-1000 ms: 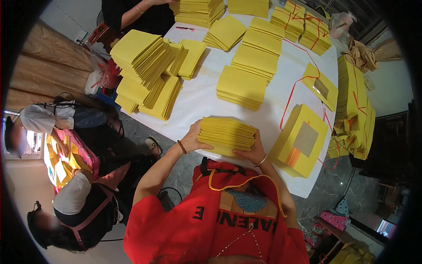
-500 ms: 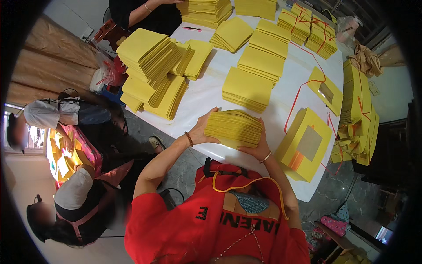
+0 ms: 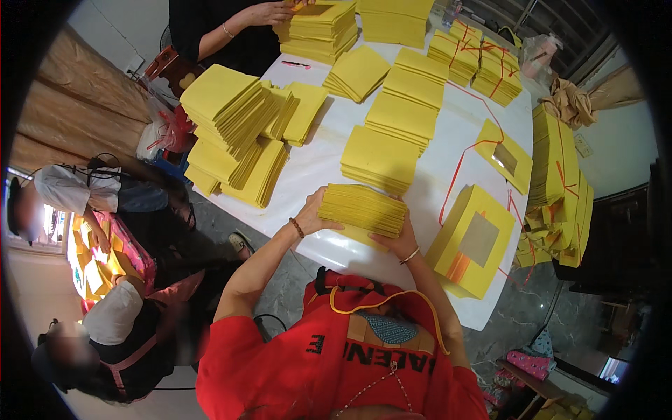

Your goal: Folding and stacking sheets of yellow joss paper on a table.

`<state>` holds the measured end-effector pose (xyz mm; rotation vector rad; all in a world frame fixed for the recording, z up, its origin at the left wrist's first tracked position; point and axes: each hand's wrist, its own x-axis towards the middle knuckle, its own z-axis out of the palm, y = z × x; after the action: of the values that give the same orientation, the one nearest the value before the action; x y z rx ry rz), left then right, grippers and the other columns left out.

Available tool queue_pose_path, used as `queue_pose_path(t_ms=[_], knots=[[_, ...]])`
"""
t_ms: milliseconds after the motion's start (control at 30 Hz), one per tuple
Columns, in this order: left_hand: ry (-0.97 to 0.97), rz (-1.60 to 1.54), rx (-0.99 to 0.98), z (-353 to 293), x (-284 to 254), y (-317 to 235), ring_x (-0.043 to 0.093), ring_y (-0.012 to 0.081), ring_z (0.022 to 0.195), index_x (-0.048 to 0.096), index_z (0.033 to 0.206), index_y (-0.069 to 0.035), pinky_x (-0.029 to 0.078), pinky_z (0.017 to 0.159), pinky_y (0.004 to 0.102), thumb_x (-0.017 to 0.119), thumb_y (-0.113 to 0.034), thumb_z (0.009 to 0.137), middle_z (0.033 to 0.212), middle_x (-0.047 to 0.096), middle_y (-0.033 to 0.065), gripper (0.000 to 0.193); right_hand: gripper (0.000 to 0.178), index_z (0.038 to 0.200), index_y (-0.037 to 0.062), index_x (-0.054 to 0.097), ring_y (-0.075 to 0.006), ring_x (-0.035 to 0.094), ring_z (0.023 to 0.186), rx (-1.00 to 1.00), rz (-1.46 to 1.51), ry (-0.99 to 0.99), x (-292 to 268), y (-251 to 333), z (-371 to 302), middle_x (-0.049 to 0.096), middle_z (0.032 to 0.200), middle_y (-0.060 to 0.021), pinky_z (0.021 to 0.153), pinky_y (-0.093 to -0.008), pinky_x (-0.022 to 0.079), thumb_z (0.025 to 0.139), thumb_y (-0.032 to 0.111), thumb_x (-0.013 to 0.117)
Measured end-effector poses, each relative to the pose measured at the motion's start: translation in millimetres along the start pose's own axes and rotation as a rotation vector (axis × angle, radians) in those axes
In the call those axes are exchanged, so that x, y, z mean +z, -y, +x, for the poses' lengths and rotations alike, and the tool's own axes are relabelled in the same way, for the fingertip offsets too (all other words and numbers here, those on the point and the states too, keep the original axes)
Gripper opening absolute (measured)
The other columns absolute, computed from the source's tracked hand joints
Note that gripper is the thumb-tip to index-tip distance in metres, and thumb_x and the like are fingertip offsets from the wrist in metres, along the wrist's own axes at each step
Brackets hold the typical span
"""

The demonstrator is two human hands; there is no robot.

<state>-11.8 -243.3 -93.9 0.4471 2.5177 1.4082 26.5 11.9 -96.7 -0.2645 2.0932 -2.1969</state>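
Note:
Between my two hands, at the table's near edge, stands a thick stack of folded yellow paper bags (image 3: 362, 208), its many edges facing up. My left hand (image 3: 313, 214) wraps the stack's left end, thumb along the near side. At the right end, my right hand (image 3: 397, 236) closes round it the same way, with some of its fingers hidden behind the bags. Just beyond lies a row of similar yellow stacks (image 3: 379, 155), running away from me. To the right is a stack with a clear window (image 3: 479, 239) on its top bag.
The white table (image 3: 308, 164) also carries a leaning pile of yellow bags (image 3: 220, 98) on the left. Red string (image 3: 458, 168) trails at right; tied bundles (image 3: 498, 73) sit at the far right. Across the table a co-worker's hand (image 3: 266, 14) rests at a stack. Two people sit at left.
The stack's arched top edges have flattened and straightened between my hands. My view has shifted slightly, and the co-worker's hand at the far stack shows more.

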Motion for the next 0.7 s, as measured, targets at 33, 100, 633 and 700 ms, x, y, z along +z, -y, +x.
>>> queue_pose_path(t_ms=[33,100,633,700], knots=[[0.034,0.019,0.012,-0.9,-3.0,-1.1,0.047,0.0321,0.111,0.033,0.125,-0.003,0.039,0.095,0.0408,0.086,-0.027,0.052,0.115,0.050,0.0159,0.093,0.095,0.132,-0.0003,0.024,-0.0224,0.042,0.116,-0.110,-0.186,-0.042,-0.6,7.0,1.6,0.039,0.127,-0.0131,0.096,-0.0338,0.038,0.059,0.015,0.083],[0.081,-0.044,0.006,-2.8,-7.0,-10.1,0.047,0.0303,0.112,0.026,0.129,-0.003,0.038,0.096,0.0398,0.084,-0.028,0.056,0.115,0.050,0.0149,0.097,0.096,0.132,-0.0002,0.024,-0.0220,0.044,0.114,-0.224,-0.374,-0.092,-4.9,11.9,4.9,0.041,0.126,-0.0127,0.095,-0.0337,0.039,0.058,0.016,0.083],[-0.108,-0.803,0.400,2.9,-9.3,-141.2,0.041,0.0190,0.117,0.012,0.143,-0.010,0.037,0.091,0.0308,0.077,-0.008,0.067,0.130,0.039,0.0088,0.100,0.055,0.130,0.0084,0.042,-0.0272,0.051,0.113,0.245,1.420,0.094,10.0,36.7,-10.7,0.049,0.128,-0.0117,0.093,-0.0444,0.044,0.087,0.043,0.045],[-0.138,-0.789,0.393,3.5,-7.6,-144.0,0.042,0.0183,0.115,0.013,0.143,-0.010,0.038,0.090,0.0303,0.076,-0.008,0.067,0.128,0.040,0.0083,0.098,0.053,0.130,0.0086,0.042,-0.0272,0.051,0.113,0.274,1.581,0.159,11.2,35.4,-7.5,0.049,0.128,-0.0124,0.093,-0.0451,0.043,0.089,0.042,0.041]])
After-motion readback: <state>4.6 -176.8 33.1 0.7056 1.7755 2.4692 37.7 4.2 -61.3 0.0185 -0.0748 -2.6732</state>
